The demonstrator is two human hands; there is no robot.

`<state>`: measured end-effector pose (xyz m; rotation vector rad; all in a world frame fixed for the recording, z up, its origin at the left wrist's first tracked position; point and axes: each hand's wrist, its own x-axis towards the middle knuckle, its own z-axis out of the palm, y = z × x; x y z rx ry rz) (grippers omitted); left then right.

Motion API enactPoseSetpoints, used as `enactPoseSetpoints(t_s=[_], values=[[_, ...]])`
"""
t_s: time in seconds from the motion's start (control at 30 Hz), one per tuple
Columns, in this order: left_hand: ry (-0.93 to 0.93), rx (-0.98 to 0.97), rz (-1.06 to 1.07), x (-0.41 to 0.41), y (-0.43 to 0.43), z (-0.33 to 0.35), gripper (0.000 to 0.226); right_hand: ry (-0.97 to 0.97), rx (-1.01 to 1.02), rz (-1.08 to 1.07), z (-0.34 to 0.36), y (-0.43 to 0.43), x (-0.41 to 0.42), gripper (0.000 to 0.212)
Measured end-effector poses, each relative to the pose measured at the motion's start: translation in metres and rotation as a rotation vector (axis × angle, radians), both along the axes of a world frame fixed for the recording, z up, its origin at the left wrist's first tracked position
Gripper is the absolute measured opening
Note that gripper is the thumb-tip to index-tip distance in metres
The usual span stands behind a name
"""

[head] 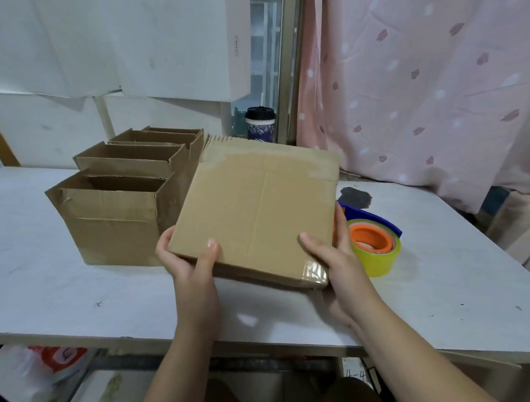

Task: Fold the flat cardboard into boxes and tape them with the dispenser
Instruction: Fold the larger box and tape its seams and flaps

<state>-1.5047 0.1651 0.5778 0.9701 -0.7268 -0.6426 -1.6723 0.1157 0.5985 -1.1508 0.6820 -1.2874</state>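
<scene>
A flat brown cardboard piece is tilted up over the middle of the white table, a patch of clear tape at its near right corner. My left hand grips its near left corner, thumb on top. My right hand grips its near right edge, thumb on top. More flat cardboard lies underneath, mostly hidden. The tape dispenser, blue with an orange hub and a yellowish roll, sits on the table just right of my right hand.
Three folded open-topped boxes stand in a row at the left, from near to far. A cup with a dark lid is at the back. White foam boxes line the back wall. A pink curtain hangs at the right.
</scene>
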Motion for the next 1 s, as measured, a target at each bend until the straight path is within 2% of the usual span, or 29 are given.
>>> enactPoseSetpoints(t_s=[0.1, 0.23, 0.3, 0.37, 0.53, 0.67, 0.7, 0.73, 0.83, 0.9, 1.0], values=[[-0.043, 0.042, -0.068, 0.008, 0.005, -0.007, 0.049, 0.05, 0.018, 0.132, 0.0, -0.002, -0.008, 0.081], [-0.046, 0.141, -0.165, 0.027, 0.011, -0.02, 0.063, 0.31, -0.093, 0.163, -0.005, -0.003, -0.024, 0.106], [-0.094, 0.22, -0.201, 0.034, 0.013, -0.025, 0.067, 0.371, -0.11, 0.182, -0.006, -0.004, -0.03, 0.107], [-0.094, 0.248, -0.268, 0.042, 0.012, -0.026, 0.071, 0.396, -0.111, 0.221, -0.006, -0.006, -0.036, 0.099], [-0.413, 0.433, -0.256, 0.055, 0.012, -0.019, 0.052, 0.553, -0.119, 0.293, -0.009, -0.005, -0.044, 0.094], [-0.721, 0.602, -0.163, 0.05, 0.021, -0.005, 0.052, 0.661, -0.131, 0.323, -0.007, -0.011, -0.05, 0.089], [-0.786, 0.582, -0.147, 0.049, 0.025, 0.001, 0.054, 0.681, -0.139, 0.325, -0.007, -0.013, -0.05, 0.089], [-0.773, 0.505, -0.149, 0.048, 0.028, 0.007, 0.061, 0.7, -0.15, 0.326, -0.006, -0.016, -0.051, 0.089], [-0.58, 0.176, -0.112, 0.04, 0.037, 0.032, 0.086, 0.744, -0.174, 0.335, -0.006, -0.024, -0.052, 0.087], [-0.598, 0.025, -0.04, 0.035, 0.035, 0.047, 0.081, 0.759, -0.189, 0.351, -0.004, -0.028, -0.054, 0.083], [-0.581, -0.036, 0.035, 0.03, 0.03, 0.059, 0.065, 0.787, -0.229, 0.354, 0.001, -0.029, -0.055, 0.085]])
